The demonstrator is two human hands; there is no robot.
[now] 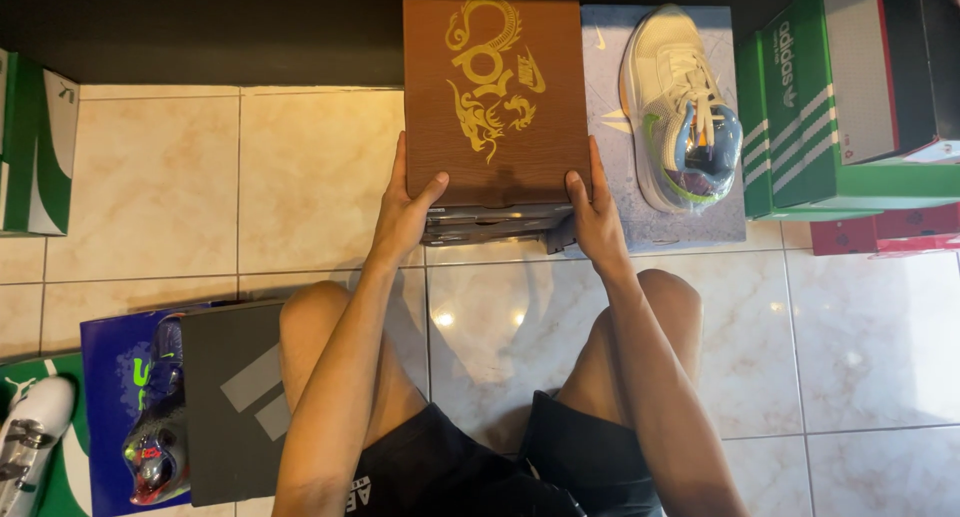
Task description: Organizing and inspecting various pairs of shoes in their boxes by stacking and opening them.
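Left hand (408, 209): gripping the left edge of the brown shoebox lid (495, 97)
Right hand (597, 215): clasping its right edge
Beside: pale sneaker (678, 107) on a blue box (610, 127)

The shoebox (495, 92) is sitting between the left hand (408, 209) and right hand (594, 217), on the floor (160, 177). Just right of the right hand a sneaker (680, 107) is lying on a flat box (610, 97); stacked boxes (850, 107) are standing further right. Behind the left hand, a dark box (235, 407) is resting.
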